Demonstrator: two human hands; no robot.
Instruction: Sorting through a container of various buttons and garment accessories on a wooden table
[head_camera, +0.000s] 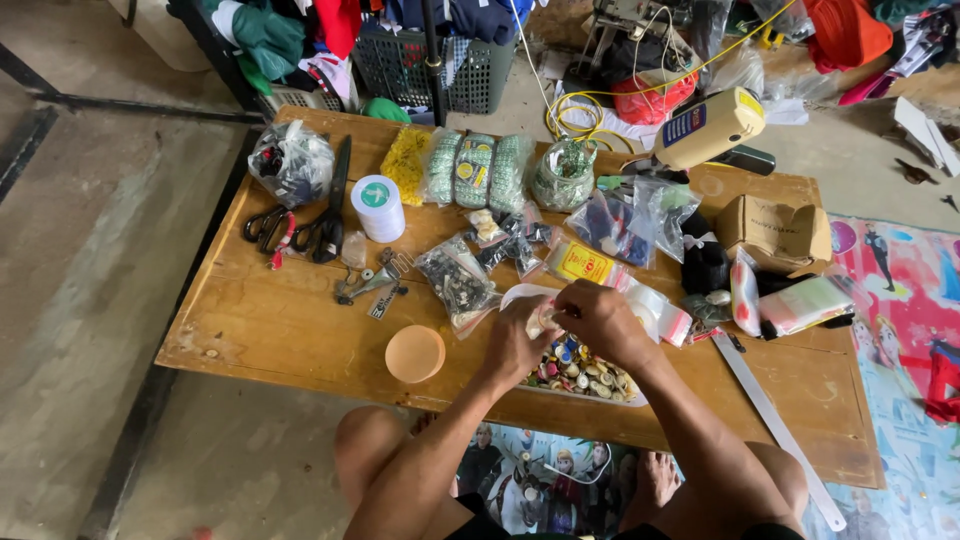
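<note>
1. Here, a low wooden surface (290, 330) fills the middle of the view, strewn with sewing supplies, and the person sits at its near edge with bare knees showing below.
2. A long metal ruler (775, 425) lies slantwise across the right end of the surface, and black scissors (330, 215) lie at the left end, beside a white spool (379, 207).
3. A shallow tray of mixed buttons (585, 378) rests at the near edge, partly under the hands.
4. The left hand (518, 340) and the right hand (603, 318) meet just above that tray, fingertips touching; both are closed on a small clear plastic bag (527, 297), pinched between them.
5. A round orange lid (415, 353) sits on the surface just left of the left hand, apart from it.
6. Small clear packets of dark fasteners (458, 283) lie just beyond the hands.
</note>
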